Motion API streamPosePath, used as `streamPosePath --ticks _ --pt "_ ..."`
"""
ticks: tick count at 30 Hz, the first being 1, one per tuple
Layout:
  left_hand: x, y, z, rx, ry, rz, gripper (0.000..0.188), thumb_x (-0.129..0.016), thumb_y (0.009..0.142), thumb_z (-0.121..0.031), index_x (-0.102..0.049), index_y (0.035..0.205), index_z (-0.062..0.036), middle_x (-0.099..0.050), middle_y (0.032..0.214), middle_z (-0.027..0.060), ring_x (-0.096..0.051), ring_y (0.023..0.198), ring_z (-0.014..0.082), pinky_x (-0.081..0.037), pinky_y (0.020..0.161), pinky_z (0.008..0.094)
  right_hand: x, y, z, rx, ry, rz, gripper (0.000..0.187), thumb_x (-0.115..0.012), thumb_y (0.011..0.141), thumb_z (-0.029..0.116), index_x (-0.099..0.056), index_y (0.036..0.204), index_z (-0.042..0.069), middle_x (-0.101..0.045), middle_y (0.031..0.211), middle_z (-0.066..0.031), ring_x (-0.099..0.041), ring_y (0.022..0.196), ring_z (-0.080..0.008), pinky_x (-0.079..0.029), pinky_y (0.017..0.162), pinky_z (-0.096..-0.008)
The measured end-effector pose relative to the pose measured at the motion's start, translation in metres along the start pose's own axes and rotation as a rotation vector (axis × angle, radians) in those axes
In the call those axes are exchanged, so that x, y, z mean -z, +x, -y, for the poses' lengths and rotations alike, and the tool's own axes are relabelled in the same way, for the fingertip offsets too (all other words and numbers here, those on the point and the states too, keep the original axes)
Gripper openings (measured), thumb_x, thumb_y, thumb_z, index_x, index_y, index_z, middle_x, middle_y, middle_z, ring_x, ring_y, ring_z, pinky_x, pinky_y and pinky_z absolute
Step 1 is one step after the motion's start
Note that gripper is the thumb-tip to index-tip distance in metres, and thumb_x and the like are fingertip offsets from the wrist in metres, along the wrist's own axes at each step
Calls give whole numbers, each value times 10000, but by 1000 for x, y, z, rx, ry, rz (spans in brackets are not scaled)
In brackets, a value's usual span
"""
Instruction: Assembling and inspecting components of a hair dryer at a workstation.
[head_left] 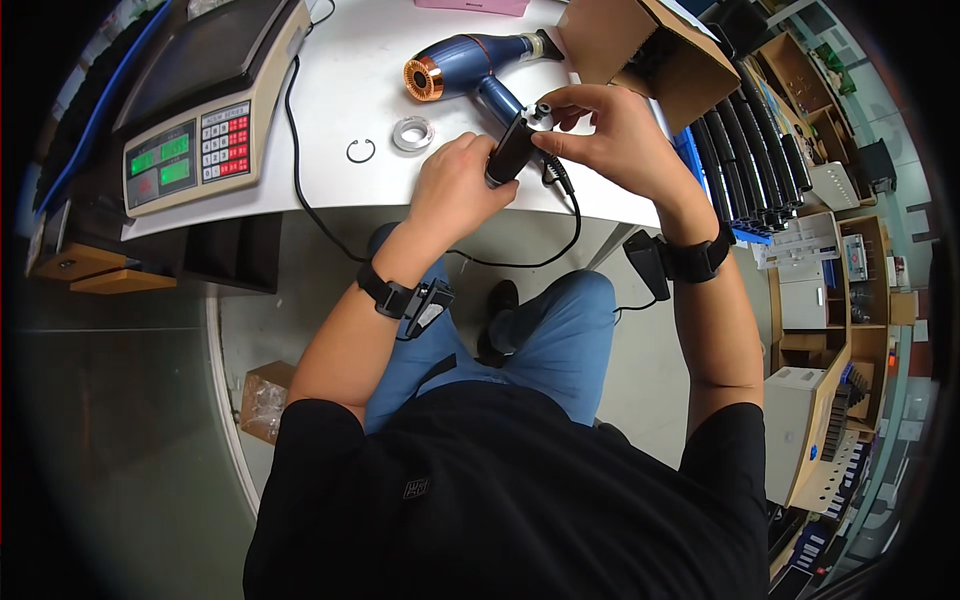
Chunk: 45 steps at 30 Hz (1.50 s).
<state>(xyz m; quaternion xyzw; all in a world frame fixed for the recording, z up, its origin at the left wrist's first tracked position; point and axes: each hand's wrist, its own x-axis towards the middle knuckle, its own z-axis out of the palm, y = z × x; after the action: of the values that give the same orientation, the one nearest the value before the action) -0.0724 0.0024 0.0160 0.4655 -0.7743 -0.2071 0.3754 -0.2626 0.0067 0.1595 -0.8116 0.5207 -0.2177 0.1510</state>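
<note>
A black cylinder [513, 150] is tilted above the front edge of the white table, with the fingers of my left hand [462, 182] wrapped round it. At its upper end is a small black-and-silver part [541, 116]. My right hand [610, 135] pinches there with thumb and forefinger; the exact contact is partly hidden. Just beyond my hands lies a blue hair dryer [465, 66] with a copper-coloured rear grille, its handle partly behind the cylinder. Left of my left hand are a roll of clear tape [412, 133] and an open black retaining ring [361, 151].
A scale [190, 155] with lit green displays stands at the left. An open cardboard box [625, 45] is at the back right, beside a row of black cylindrical items [750, 160]. A black cable [297, 170] loops over the table's front edge. Shelves [860, 270] stand further right.
</note>
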Motion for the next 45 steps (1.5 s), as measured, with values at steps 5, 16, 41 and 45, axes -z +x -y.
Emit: streamPosePath --ticks 5,16,41,45 --pt "1 -1 0 2 14 10 369 -840 756 -241 -698 1016 -22 -680 972 151 -686 949 359 -552 868 452 2 2 -1 0 -20 6 442 -862 785 296 -790 1091 -15 -776 954 -156 -736 914 -235 -582 833 -362" --pt "-5 -1 8 -58 5 -47 395 -846 767 -269 -702 1039 -21 -621 866 111 -651 806 317 -527 739 427 -5 2 -9 30 60 -67 435 -885 771 310 -799 1072 8 -779 964 -108 -709 925 -188 -543 815 -332" --pt "1 2 -3 21 41 27 380 -807 785 -268 -710 1042 -5 -684 967 137 -683 897 328 -545 801 429 -2 -50 -59 -138 985 -59 377 -769 922 196 -719 1195 -59 -753 1071 -120 -688 991 -160 -510 947 -290" --pt "0 2 -4 26 35 17 387 -806 777 -274 -695 1033 -7 -635 882 115 -648 803 304 -521 718 422 2 -68 -99 -249 716 -221 380 -833 860 187 -750 1144 -52 -751 969 -67 -679 956 -130 -528 874 -285"
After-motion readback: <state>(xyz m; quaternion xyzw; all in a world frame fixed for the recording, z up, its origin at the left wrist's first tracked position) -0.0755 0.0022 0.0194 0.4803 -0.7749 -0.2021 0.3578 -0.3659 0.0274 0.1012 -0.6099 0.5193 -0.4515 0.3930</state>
